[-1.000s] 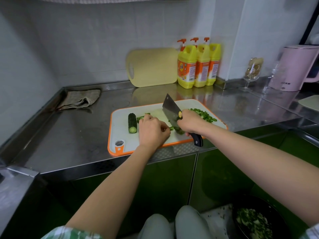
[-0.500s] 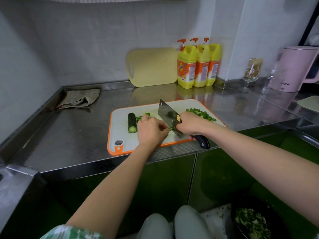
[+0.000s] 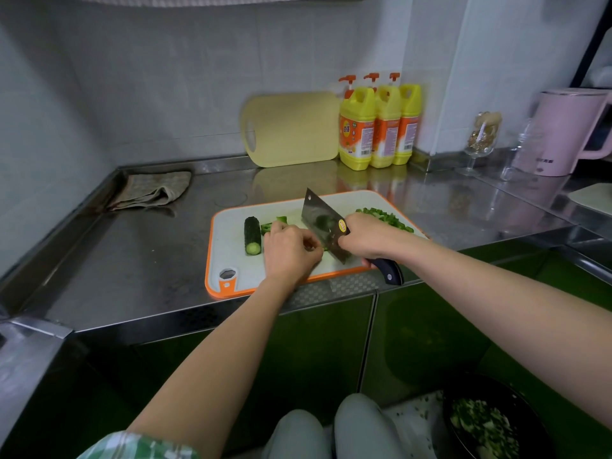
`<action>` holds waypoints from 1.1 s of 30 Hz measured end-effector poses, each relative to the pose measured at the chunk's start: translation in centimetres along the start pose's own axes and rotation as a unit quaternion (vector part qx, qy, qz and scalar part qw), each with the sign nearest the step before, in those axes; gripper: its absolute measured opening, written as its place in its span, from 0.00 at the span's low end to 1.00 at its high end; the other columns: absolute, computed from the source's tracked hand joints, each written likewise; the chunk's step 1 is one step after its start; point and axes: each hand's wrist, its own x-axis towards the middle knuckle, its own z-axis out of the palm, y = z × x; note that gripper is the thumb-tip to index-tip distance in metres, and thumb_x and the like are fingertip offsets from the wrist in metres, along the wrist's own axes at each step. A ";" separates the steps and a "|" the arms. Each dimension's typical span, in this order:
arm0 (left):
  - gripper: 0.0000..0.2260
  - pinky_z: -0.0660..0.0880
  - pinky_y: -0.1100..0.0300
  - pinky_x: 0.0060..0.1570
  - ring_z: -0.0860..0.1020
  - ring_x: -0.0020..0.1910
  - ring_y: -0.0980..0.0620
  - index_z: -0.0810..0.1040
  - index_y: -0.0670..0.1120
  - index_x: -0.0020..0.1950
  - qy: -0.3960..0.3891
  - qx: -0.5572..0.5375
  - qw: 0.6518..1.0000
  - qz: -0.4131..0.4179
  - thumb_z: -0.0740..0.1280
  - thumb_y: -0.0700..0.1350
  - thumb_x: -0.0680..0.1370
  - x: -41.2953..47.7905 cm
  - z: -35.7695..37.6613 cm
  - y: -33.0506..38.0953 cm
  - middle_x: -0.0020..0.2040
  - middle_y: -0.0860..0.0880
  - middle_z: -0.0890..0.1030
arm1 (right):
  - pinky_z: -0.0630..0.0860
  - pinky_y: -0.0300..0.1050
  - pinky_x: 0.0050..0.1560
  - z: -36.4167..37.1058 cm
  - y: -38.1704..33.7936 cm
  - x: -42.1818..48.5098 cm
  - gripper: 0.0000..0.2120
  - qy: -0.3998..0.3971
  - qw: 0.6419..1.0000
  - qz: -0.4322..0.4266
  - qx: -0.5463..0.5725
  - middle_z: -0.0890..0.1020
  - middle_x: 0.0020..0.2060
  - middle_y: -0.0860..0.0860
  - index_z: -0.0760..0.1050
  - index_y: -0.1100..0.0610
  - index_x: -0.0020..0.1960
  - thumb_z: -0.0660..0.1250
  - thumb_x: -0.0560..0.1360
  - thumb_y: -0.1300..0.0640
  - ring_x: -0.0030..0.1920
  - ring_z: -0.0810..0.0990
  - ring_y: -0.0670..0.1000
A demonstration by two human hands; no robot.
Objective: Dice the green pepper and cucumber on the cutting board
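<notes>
On the cutting board (image 3: 228, 256), the left hand (image 3: 291, 250) is curling over pepper strips (image 3: 275, 225) while the right hand (image 3: 367, 238) is gripping the knife (image 3: 323, 223) beside its knuckles. Pepper dicing is proceeding; the cucumber (image 3: 252, 235) is waiting undiced alongside. The next cut is calling for tucked fingertips.

The light is soft and a bit dim. The shiny counter (image 3: 149, 260) mirrors the yellow bottles (image 3: 377, 127) near 1 o'clock. The walls bend at the edges.

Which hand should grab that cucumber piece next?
Probably the left hand: it's beside the cucumber piece, once it lets go of the pepper strip. The right hand grips the cleaver.
</notes>
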 end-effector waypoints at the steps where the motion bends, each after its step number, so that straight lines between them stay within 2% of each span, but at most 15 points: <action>1: 0.03 0.66 0.54 0.50 0.69 0.54 0.46 0.84 0.54 0.42 -0.002 -0.002 1.000 0.000 0.71 0.51 0.71 0.1 0.0 0.0 0.43 0.50 0.82 | 0.69 0.36 0.22 0.2 -0.1 0.2 0.05 -0.004 1.000 0.001 -0.001 0.76 0.24 0.58 0.69 0.62 0.43 0.56 0.77 0.65 0.20 0.74 0.51; 6: 0.03 0.65 0.54 0.49 0.69 0.54 0.48 0.84 0.56 0.43 -0.007 -0.009 1.000 0.001 0.72 0.52 0.71 0.2 0.1 -0.3 0.44 0.52 0.82 | 0.72 0.40 0.25 1.0 -0.9 1.3 0.03 0.009 1.000 0.008 -0.014 0.77 0.26 0.58 0.69 0.63 0.46 0.56 0.77 0.65 0.24 0.77 0.54; 10: 0.04 0.64 0.56 0.49 0.69 0.55 0.47 0.85 0.55 0.43 -0.005 -0.014 1.000 0.007 0.71 0.52 0.71 0.2 0.3 -0.4 0.45 0.50 0.82 | 0.71 0.40 0.25 0.9 0.2 2.0 0.04 0.043 0.997 0.021 0.059 0.75 0.31 0.57 0.65 0.61 0.45 0.54 0.78 0.66 0.26 0.76 0.53; 13: 0.05 0.65 0.56 0.49 0.69 0.55 0.48 0.86 0.54 0.45 -0.008 -0.016 1.000 0.010 0.71 0.51 0.72 0.3 0.3 -0.3 0.46 0.50 0.82 | 0.71 0.40 0.25 0.3 1.3 1.9 0.04 0.055 0.990 0.024 0.130 0.74 0.28 0.58 0.67 0.62 0.48 0.55 0.76 0.66 0.25 0.74 0.54; 16: 0.06 0.66 0.54 0.52 0.69 0.55 0.46 0.86 0.53 0.47 0.015 -0.031 0.999 0.004 0.69 0.49 0.73 0.2 0.1 -0.2 0.47 0.49 0.83 | 0.70 0.40 0.26 -0.2 1.4 1.4 0.02 0.035 0.983 0.025 0.177 0.74 0.26 0.58 0.67 0.62 0.46 0.56 0.76 0.65 0.24 0.72 0.54; 19: 0.07 0.66 0.53 0.49 0.70 0.54 0.45 0.85 0.51 0.47 0.076 -0.012 0.997 0.001 0.68 0.45 0.73 -0.2 -0.1 -0.1 0.46 0.47 0.83 | 0.69 0.37 0.23 0.6 0.6 0.6 0.02 0.002 0.982 0.026 0.186 0.76 0.33 0.61 0.69 0.63 0.46 0.57 0.77 0.65 0.24 0.73 0.52; 22: 0.07 0.64 0.52 0.49 0.69 0.56 0.44 0.83 0.49 0.49 0.108 0.033 0.994 0.001 0.67 0.44 0.73 -0.4 -0.1 0.0 0.51 0.46 0.81 | 0.69 0.37 0.22 1.6 0.8 0.5 0.03 -0.032 0.981 0.031 0.186 0.76 0.35 0.61 0.70 0.63 0.48 0.58 0.77 0.65 0.24 0.73 0.52; 29: 0.12 0.63 0.52 0.54 0.66 0.60 0.43 0.80 0.48 0.56 0.075 0.053 0.996 -0.014 0.66 0.44 0.73 0.1 0.1 -0.3 0.58 0.45 0.75 | 0.71 0.43 0.27 -0.5 5.6 2.1 0.03 0.041 0.979 0.098 0.176 0.76 0.33 0.59 0.69 0.63 0.44 0.59 0.77 0.65 0.27 0.73 0.54; 33: 0.14 0.62 0.52 0.57 0.66 0.60 0.43 0.78 0.48 0.60 0.074 0.074 0.994 -0.018 0.65 0.44 0.74 0.4 -0.4 -0.7 0.60 0.44 0.74 | 0.71 0.40 0.26 -0.6 4.7 1.9 0.01 0.032 0.978 0.061 0.199 0.75 0.34 0.58 0.68 0.60 0.47 0.58 0.77 0.64 0.25 0.72 0.51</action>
